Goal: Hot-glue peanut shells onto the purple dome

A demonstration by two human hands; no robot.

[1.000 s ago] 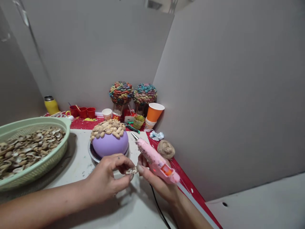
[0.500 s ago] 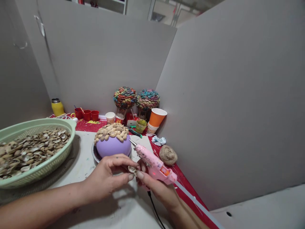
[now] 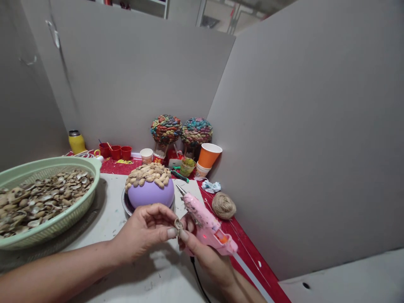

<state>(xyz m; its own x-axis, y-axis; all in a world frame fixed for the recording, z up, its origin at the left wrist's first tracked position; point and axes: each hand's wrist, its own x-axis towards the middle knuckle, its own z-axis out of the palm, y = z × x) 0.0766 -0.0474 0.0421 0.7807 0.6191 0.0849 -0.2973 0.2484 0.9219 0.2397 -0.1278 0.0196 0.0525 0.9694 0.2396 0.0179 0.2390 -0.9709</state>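
Observation:
A peanut shell (image 3: 178, 225) is pinched by my left hand (image 3: 143, 229) between thumb and fingertips. My right hand (image 3: 205, 252) is wrapped round a pink hot glue gun (image 3: 205, 219), and its thumb touches the same shell. The gun's metal nozzle points up and left, and its red light glows. Just beyond the hands, a purple balloon (image 3: 151, 193) rests in a bowl (image 3: 126, 205). Peanut shells (image 3: 148, 174) cover the balloon's top in rows. Part of the right fingers is hidden behind the gun's handle.
A green basket (image 3: 96, 172) of peanut shells stands at left. Twine (image 3: 224, 205), a crumpled tissue (image 3: 211, 186) and an orange paper cup (image 3: 208, 155) lie along the right. Behind are red cups (image 3: 115, 152), a yellow bottle (image 3: 76, 142) and two colourful shell-covered balls (image 3: 166, 129). Grey partitions (image 3: 142, 71) enclose the table.
The glue gun has tipped slightly, its nozzle shifting right, away from the balloon. Between my fingers the peanut shell has turned more upright.

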